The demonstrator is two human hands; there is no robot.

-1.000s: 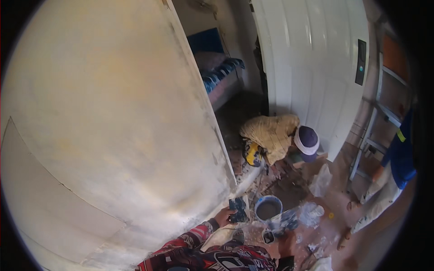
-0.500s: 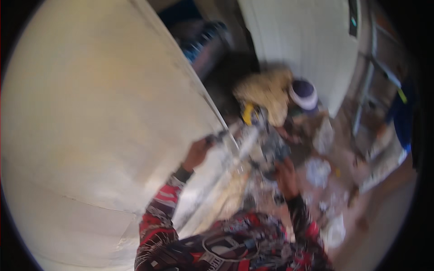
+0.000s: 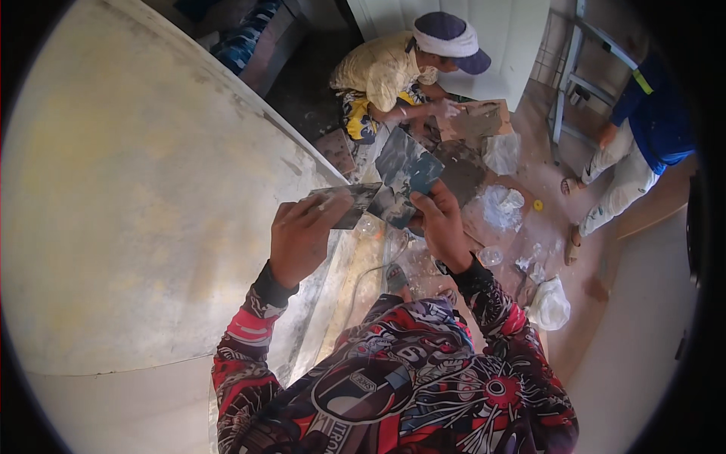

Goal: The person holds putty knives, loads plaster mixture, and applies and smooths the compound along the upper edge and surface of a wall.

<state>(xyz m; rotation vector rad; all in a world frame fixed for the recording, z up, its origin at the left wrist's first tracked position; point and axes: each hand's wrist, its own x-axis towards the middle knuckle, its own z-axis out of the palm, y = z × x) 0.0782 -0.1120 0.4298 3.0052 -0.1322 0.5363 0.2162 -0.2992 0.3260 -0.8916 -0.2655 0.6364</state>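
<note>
My left hand (image 3: 301, 236) grips a dark flat putty spreader (image 3: 358, 204) smeared with grey plaster. A second, squarish putty spreader (image 3: 407, 165), dark and streaked with pale plaster, is pinched in my right hand (image 3: 442, 228), thumb on its upper face. The two blades meet or overlap in front of my chest, beside the edge of a large plastered wall (image 3: 166, 197). Whether the blades press together, I cannot tell.
Ahead, a crouching person (image 3: 386, 72) in a cap works at a tile (image 3: 476, 121) with grey paste. At right stand a person in blue (image 3: 658, 113) and a metal ladder (image 3: 569, 83). White plastic bags (image 3: 548, 304) lie on the dusty floor.
My hands have come closer together, bringing the two spreaders into contact or overlap. My view has shifted, and the crouching person now appears higher and further left.
</note>
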